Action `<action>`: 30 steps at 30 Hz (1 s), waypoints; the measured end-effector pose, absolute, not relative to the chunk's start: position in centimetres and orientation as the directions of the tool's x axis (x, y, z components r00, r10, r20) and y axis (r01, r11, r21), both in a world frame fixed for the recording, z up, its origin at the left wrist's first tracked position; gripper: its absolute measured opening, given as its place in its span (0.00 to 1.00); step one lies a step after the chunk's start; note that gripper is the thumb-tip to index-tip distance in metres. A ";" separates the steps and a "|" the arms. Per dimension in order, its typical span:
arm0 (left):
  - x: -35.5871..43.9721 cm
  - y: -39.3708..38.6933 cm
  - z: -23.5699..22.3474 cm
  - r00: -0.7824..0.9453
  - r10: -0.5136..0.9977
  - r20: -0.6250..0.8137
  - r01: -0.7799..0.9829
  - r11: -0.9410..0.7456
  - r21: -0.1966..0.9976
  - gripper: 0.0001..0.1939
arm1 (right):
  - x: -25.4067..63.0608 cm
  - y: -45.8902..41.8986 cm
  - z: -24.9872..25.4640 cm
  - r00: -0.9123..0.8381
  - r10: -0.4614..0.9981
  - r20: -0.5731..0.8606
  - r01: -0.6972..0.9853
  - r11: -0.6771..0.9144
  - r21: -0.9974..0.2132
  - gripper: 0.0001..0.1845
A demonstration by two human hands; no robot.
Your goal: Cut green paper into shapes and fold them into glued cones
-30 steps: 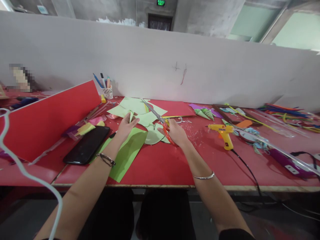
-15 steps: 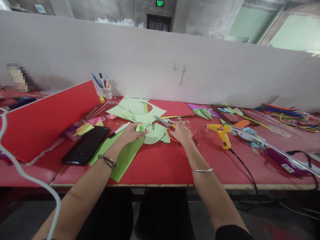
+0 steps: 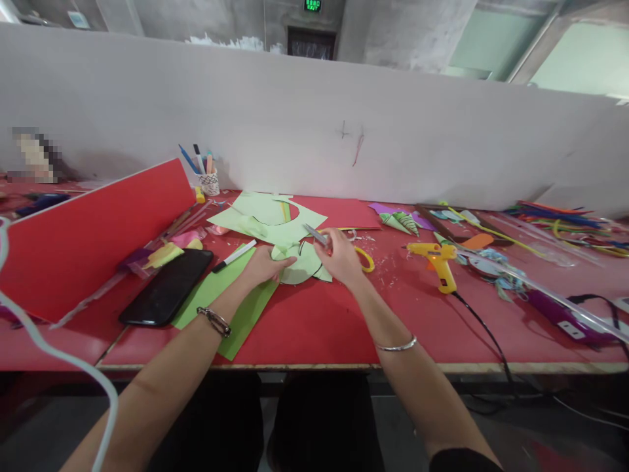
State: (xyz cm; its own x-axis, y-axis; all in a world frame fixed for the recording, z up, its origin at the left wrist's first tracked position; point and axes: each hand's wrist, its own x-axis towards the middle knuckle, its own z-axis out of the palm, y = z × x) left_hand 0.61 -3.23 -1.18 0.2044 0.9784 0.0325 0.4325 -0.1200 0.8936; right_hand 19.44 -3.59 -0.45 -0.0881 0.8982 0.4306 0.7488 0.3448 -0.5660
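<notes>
My left hand (image 3: pixel 265 265) is closed on the edge of a pale green paper cutout (image 3: pixel 302 264), whose curved outline and black pen lines show. My right hand (image 3: pixel 341 257) grips a pair of scissors (image 3: pixel 365 259) around the middle. The grey blades poke out up and to the left, and a yellow handle loop sticks out on the right. Beyond both hands lies a pale green sheet (image 3: pixel 230 221) with a round hole cut in it. Under my left wrist is a brighter green sheet (image 3: pixel 250 321), with a white marker (image 3: pixel 234 256) at its upper edge.
A black phone (image 3: pixel 167 288) lies at left, before a leaning red board (image 3: pixel 98 229). At right are a yellow glue gun (image 3: pixel 437 262) with a trailing cord, paper cones (image 3: pixel 400 221) and several pipe cleaners (image 3: pixel 555 216). A pen cup (image 3: pixel 209 182) stands by the white partition.
My right hand has moved left along the scissors, from the handles towards the blades. My left hand has turned slightly, and the curled paper at its fingers looks flatter.
</notes>
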 end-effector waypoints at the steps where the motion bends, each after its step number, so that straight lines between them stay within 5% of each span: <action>1: 0.8 -3.2 -1.3 0.179 0.983 0.030 0.446 -0.109 0.889 0.15 | 18.6 -3.8 -0.7 -0.142 0.895 0.424 0.620 0.414 -0.667 0.19; 3: 1.0 -3.1 -1.5 0.178 0.984 0.018 0.460 -0.099 0.882 0.13 | 16.9 -4.1 -1.4 -0.277 0.868 0.412 0.384 0.494 -0.781 0.18; 6: 1.3 -3.0 -1.8 0.232 0.973 0.001 0.464 -0.112 0.879 0.13 | 15.6 -4.2 -2.0 -0.366 0.824 0.432 0.244 0.533 -0.810 0.13; 11: 1.6 -3.4 -1.6 0.310 0.950 0.028 0.452 -0.173 0.875 0.12 | 16.1 -3.6 -2.0 -0.314 0.849 0.424 0.225 0.501 -0.836 0.08; 16: 1.6 -3.5 -1.0 0.442 0.897 -0.025 0.247 -0.095 0.964 0.15 | 16.8 -3.3 -1.5 -0.234 0.890 0.391 0.217 0.439 -0.872 0.09; 22: 0.9 -3.3 -0.7 0.545 0.828 -0.130 0.196 0.025 0.980 0.21 | 17.1 -3.2 -1.4 -0.189 0.899 0.394 0.210 0.429 -0.879 0.11; 30: 0.9 -3.5 -0.8 0.603 0.792 -0.095 0.143 0.010 0.990 0.23 | 16.6 -3.5 -1.3 -0.216 0.933 0.288 -0.006 0.294 -0.956 0.22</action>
